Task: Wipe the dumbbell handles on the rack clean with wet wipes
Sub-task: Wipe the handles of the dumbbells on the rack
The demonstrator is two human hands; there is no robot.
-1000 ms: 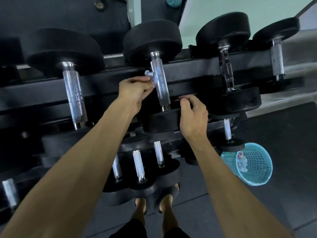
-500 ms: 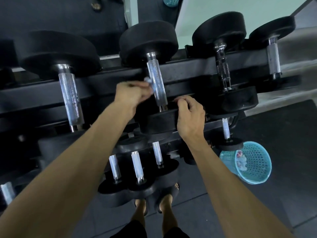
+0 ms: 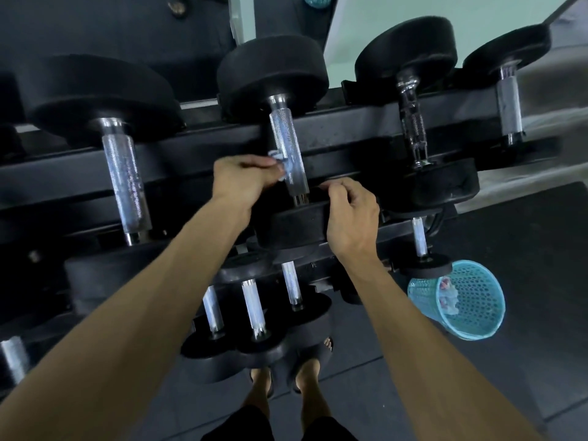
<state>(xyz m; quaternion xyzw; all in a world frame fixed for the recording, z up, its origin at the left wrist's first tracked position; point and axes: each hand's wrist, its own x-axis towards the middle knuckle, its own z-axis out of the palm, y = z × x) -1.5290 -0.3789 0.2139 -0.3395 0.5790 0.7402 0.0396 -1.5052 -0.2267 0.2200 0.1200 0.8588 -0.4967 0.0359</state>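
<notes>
A black dumbbell with a knurled chrome handle (image 3: pixel 288 151) lies on the top rail of the rack (image 3: pixel 350 125), in the middle of the head view. My left hand (image 3: pixel 241 181) pinches a crumpled pale-blue wet wipe (image 3: pixel 281 162) against the left side of that handle, low down. My right hand (image 3: pixel 351 214) grips the rim of the same dumbbell's near black head (image 3: pixel 292 227). More dumbbells flank it: a larger dumbbell at left (image 3: pixel 125 176), and two dumbbells at right, one dark-handled (image 3: pixel 412 128), one chrome-handled (image 3: pixel 509 106).
A lower rack tier holds several smaller dumbbells (image 3: pixel 253 308) just above my sandalled feet (image 3: pixel 288 374). A turquoise mesh waste basket (image 3: pixel 467 305) with used wipes inside stands on the dark floor at right. A mirror and a pale green wall are behind the rack.
My left hand with the wipe has slid slightly down the handle toward the near head. My right hand has stayed on the dumbbell's head, and the camera has shifted a little.
</notes>
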